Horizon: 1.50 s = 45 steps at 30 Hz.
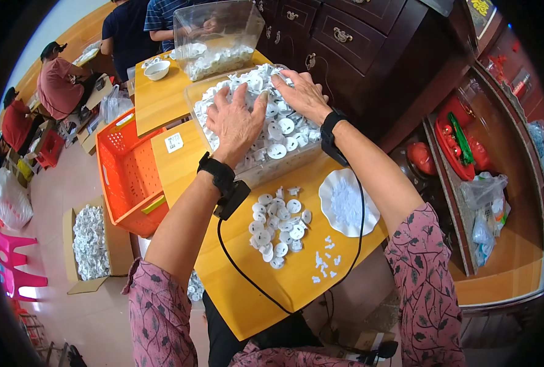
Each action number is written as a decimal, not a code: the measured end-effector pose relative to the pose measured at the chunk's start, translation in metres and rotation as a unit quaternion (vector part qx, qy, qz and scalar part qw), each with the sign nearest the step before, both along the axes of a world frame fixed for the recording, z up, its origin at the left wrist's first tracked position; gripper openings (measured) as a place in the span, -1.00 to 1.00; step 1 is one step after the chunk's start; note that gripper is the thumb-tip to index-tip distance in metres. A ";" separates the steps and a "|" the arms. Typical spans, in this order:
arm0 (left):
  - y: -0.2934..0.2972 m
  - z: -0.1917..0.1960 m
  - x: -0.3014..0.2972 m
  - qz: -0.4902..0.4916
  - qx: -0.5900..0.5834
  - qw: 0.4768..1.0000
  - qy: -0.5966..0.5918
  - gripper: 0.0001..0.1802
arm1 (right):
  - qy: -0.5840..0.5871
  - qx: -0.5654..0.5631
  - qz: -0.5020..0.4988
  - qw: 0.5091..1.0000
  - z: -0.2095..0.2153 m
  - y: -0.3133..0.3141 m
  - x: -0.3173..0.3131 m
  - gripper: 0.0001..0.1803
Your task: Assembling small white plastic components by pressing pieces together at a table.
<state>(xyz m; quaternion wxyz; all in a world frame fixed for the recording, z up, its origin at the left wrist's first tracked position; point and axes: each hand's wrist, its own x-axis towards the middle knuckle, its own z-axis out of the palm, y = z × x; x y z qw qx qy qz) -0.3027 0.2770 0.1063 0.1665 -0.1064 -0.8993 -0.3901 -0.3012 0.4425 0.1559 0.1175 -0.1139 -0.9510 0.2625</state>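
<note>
Both hands rest on a heap of small white round plastic parts [275, 129] that fills a clear plastic bin [278, 168]. My left hand [236, 119] lies on the heap's left side, fingers spread. Farther right, my right hand [302, 96] reaches over the top with its fingers apart. Neither hand visibly grips a part. Nearer me on the wooden table [241, 306] is a loose pile of the same round parts [278, 226]. Right of that pile stands a white scalloped dish [370, 223] of tiny white pieces, and several tiny white pieces [322, 266] lie in front of it.
An orange crate [122, 177] stands left of the table, with a cardboard box [118, 244] of white parts below it. Behind are another clear bin [220, 37] and a white bowl [157, 70]. Dark drawers [345, 43] border the right. Several people sit or stand beyond. Cables hang from my wrist devices.
</note>
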 end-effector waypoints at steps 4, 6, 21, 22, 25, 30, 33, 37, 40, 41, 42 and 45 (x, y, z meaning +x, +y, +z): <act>0.000 0.001 0.002 -0.014 -0.008 1.000 -0.003 -0.35 | 0.016 -0.015 0.005 1.000 0.003 -0.008 0.003 -0.25; -0.002 -0.001 -0.002 -0.014 0.007 1.000 -0.004 -0.40 | 0.039 -0.017 0.021 0.999 0.004 -0.013 0.005 -0.29; -0.003 -0.012 -0.015 -0.068 0.178 0.979 0.069 -0.49 | 0.157 -0.075 0.095 0.980 -0.010 -0.043 -0.001 -0.49; -0.002 -0.012 -0.016 -0.068 0.177 0.979 0.069 -0.49 | 0.168 -0.094 0.101 0.976 -0.011 -0.043 0.000 -0.51; 0.002 -0.009 -0.016 -0.062 0.189 0.976 0.089 -0.48 | 0.177 -0.105 0.098 0.974 -0.012 -0.044 -0.001 -0.56; 0.003 -0.006 -0.019 -0.067 0.196 0.975 0.085 -0.46 | 0.197 -0.122 0.095 0.968 -0.014 -0.051 -0.002 -0.61; 0.004 -0.006 -0.018 -0.068 0.205 0.973 0.088 -0.46 | 0.184 -0.146 0.086 0.968 -0.010 -0.052 -0.001 -0.62; 0.004 -0.005 -0.022 -0.048 0.237 0.964 0.109 -0.52 | 0.231 -0.155 0.080 0.957 -0.008 -0.065 -0.002 -0.63; 0.001 -0.005 -0.022 -0.038 0.270 0.954 0.121 -0.51 | 0.214 -0.191 0.079 0.955 -0.004 -0.071 0.003 -0.62; 0.001 -0.002 -0.019 -0.068 0.309 0.946 0.069 -0.50 | 0.215 -0.190 0.078 0.955 -0.003 -0.070 0.004 -0.62; 0.002 0.001 -0.017 -0.098 0.347 0.933 0.016 -0.48 | 0.226 -0.199 0.079 0.950 -0.002 -0.068 0.006 -0.63; -0.004 0.001 -0.022 -0.108 0.348 0.931 0.021 -0.47 | 0.256 -0.213 0.077 0.940 -0.001 -0.077 0.010 -0.64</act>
